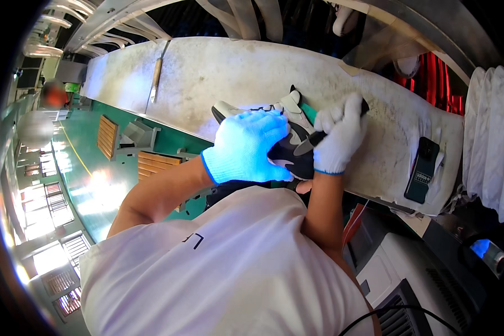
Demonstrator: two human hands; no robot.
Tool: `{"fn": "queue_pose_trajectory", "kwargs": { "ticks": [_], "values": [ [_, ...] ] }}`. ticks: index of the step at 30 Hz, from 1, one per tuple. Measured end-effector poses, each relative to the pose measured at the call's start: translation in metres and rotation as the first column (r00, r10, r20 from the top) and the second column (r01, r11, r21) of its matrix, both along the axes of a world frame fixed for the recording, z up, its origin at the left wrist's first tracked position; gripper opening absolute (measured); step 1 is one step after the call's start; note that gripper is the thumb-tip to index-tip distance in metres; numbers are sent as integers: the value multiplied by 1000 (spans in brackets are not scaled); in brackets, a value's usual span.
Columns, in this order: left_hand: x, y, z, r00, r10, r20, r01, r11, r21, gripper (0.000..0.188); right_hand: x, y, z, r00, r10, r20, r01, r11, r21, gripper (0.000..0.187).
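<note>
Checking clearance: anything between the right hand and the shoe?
Only the bladed tool in the right hand, its tip over the side of the shoe; contact is unclear. Nothing else visible intervenes. The left hand covers part of the shoe, left of the blade.

Pale print on dark phone, dark, perhaps partial lettering on white shirt

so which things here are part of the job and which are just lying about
In use:
shoe, under the gloved left hand
flat-bladed tool, in the gloved right hand

Apparently just lying about:
wooden-handled tool, toward the bench's left end
dark phone, near its right end
</note>
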State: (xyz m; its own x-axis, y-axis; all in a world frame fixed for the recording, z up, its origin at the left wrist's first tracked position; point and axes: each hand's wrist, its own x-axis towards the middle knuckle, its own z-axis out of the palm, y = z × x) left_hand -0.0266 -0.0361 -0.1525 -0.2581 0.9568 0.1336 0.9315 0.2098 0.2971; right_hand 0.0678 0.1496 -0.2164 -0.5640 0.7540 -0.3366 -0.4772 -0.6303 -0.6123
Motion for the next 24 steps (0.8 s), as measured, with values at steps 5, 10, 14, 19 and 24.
{"fn": "queue_pose_trajectory", "kwargs": {
  "ticks": [5,10,14,19,24],
  "values": [
    [5,-2,0,999,-29,-46,32,997,67,86,-24,9,6,988,78,133,-88,993,75,35],
    [19,-19,-11,998,61,-29,-55,982,182,89,36,31,21,768,77,636,-422,808,411,30],
    [32,-39,-13,995,95,-38,-84,969,231,92,50,13,24,515,271,813,-785,531,320,33],
    [29,-69,13,954,245,171,-279,935,218,124,47,-10,57,703,197,684,-694,403,597,59],
    [23,-41,24,862,421,282,-383,906,-182,139,52,-15,36,808,68,586,-574,316,755,59]
  ]
}}
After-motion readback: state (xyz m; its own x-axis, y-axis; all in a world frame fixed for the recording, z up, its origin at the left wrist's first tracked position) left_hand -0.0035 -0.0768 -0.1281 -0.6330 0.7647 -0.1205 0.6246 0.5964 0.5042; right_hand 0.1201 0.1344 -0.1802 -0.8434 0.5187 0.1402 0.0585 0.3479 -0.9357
